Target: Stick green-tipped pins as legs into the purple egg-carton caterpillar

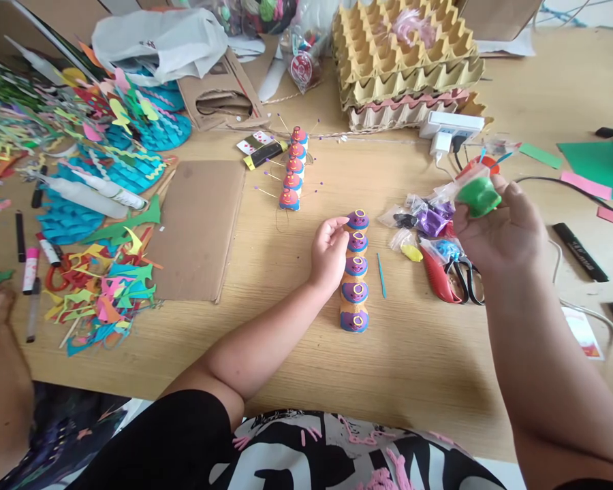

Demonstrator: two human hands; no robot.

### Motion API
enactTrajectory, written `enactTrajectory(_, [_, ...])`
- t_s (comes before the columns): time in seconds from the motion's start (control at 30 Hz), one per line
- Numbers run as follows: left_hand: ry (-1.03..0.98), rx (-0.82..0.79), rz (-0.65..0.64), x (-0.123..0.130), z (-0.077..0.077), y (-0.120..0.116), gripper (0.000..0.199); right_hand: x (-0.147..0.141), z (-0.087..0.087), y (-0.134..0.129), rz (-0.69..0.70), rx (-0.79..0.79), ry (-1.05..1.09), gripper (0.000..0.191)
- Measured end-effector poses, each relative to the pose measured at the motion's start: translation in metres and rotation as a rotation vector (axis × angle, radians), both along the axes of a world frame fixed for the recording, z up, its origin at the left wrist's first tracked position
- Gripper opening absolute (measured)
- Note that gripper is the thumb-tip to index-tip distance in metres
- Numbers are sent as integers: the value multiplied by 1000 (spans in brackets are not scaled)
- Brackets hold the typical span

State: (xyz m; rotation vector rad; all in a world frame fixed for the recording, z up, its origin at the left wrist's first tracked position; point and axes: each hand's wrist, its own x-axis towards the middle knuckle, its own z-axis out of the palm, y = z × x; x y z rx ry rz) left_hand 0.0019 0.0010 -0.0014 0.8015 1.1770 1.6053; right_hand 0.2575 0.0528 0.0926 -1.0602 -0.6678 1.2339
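**Colour Choice Apparently Under Way**

The right hand (505,235) grips a bag of green clay (479,196) over the worktop (419,361). The left hand (329,255) curls loosely at the painted strip's (356,266) far end; whether it grips, I cannot tell. Removing clay would likely need both hands.

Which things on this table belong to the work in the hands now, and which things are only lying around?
Likely in use:
- purple-faced row, left hand at its far end
- green packet, held in right hand
- perhaps blue stick and small coloured bags, close by

Apparently just lying about:
- egg trays
- cardboard sheet
- paper scraps
- black marker
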Motion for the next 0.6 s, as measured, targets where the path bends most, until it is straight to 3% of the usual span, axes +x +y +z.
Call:
enactTrajectory(0.1, [12,-4,-11,-1,-1,0,17,0,5,-16,-10,-24,-116,17])
enactTrajectory(0.17, [31,-3,-20,-1,-2,0,16,-2,9,-27,39,41,-273,21])
enactTrajectory(0.27, [50,14,-18,-1,-4,0,15,-11,16,-40,116,83,-706,13])
enactTrajectory(0.43, [21,25,-5,0,-3,0,17,-33,22,-38,407,-220,-1693,34])
enactTrajectory(0.6, [32,15,-8,0,-2,0,16,-48,6,-16,672,-350,-2024,50])
